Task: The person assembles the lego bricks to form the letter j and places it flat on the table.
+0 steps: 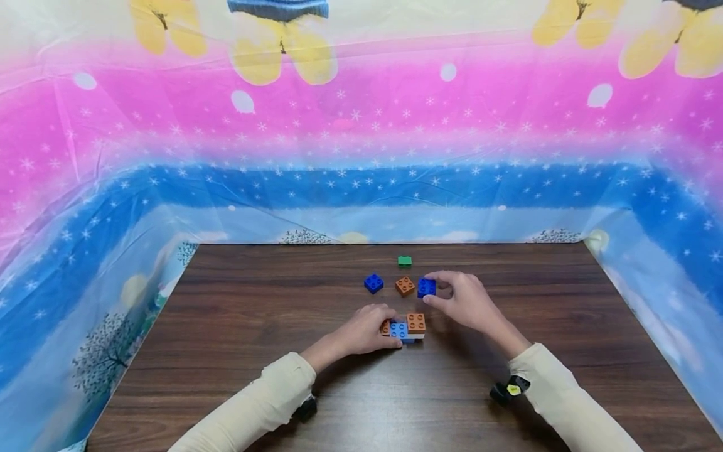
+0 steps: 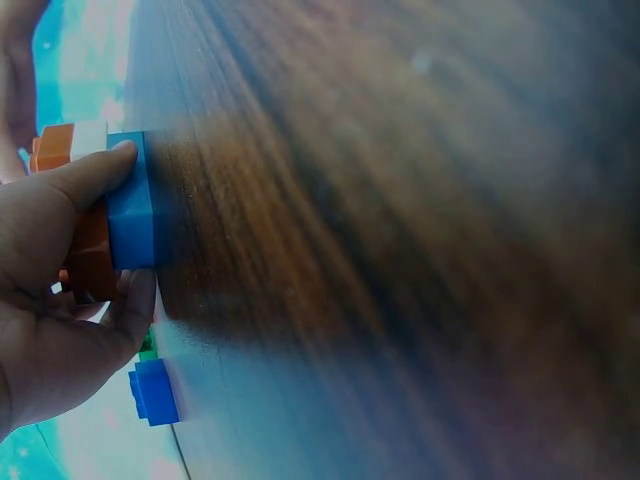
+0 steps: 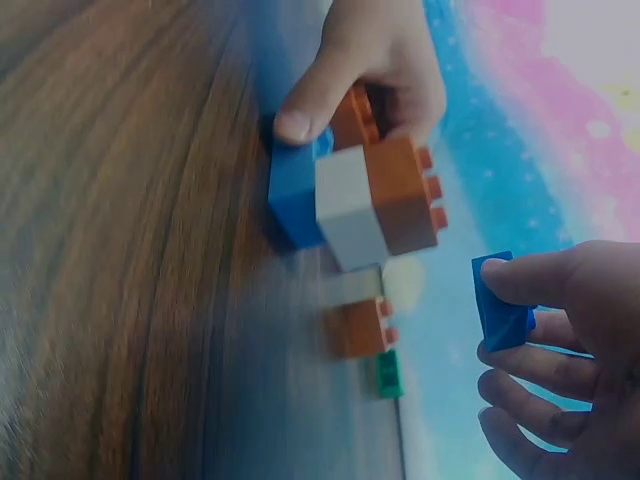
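Smooth plastic on woodgrain
toy bricks look lightly glossy, tabletop has a soft sheen, backdrop seems like creased cloth

A dark brown wood-grain tabletop has a printed cloth backdrop behind its far edge and along 2 sides, banded pale blue, deep blue, pink and cream. White snowflakes dot it, 4 pairs of yellow rounded shapes line the top, and a soft sheen lights the near wood.

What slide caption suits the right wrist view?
Right hand pinches a square dark blue plastic brick; left hand grips stacked light blue, white and orange plastic bricks.
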`<state>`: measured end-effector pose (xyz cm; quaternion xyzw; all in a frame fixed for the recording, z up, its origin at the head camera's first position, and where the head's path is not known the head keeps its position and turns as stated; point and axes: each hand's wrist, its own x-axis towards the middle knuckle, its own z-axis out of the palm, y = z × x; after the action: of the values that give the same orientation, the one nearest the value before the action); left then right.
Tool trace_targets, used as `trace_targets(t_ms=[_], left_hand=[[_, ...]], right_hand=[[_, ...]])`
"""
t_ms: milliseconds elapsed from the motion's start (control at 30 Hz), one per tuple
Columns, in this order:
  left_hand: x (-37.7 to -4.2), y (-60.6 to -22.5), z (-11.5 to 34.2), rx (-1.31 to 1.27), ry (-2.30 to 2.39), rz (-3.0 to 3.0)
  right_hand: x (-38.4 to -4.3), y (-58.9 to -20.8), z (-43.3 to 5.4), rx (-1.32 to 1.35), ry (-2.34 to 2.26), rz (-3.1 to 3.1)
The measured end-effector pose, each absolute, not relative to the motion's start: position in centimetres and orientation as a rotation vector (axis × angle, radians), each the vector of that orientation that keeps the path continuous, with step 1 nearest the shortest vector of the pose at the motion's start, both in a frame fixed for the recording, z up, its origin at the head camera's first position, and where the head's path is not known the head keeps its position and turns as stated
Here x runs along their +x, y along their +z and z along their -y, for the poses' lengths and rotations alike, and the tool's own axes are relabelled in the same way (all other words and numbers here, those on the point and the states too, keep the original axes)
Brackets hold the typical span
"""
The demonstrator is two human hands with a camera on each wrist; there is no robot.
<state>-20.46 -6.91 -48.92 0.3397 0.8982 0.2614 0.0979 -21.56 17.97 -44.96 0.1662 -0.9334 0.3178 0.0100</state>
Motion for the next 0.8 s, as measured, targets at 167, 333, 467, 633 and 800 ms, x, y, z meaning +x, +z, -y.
trace_targets(t_ms=[167,333,467,633,800], left_hand=[[-20.4,-48.8,6.8,0.988,0.776,-2.653],[-20.4,-48.8,6.8,0.985,0.772,-2.657],[-20.5,-48.9,6.8,0.993,0.77,-2.665],[-20.5,-48.9,6.9,0.999,0.767,-2.663],[-20.4,-48.9,6.9,1.008,0.767,-2.662]], right_hand=[[-20.5,-44.6,-17.6,0.607,0.998,2.872],[-19.3,-44.7,-17.3,0.651,1.001,2.839],[-18.7,-44.7,-17.0,0.672,0.982,2.836],[-18.0,-44.8,-16.8,0.715,0.975,2.842],[-17.7,-45.2,-16.7,0.724,0.95,2.857]])
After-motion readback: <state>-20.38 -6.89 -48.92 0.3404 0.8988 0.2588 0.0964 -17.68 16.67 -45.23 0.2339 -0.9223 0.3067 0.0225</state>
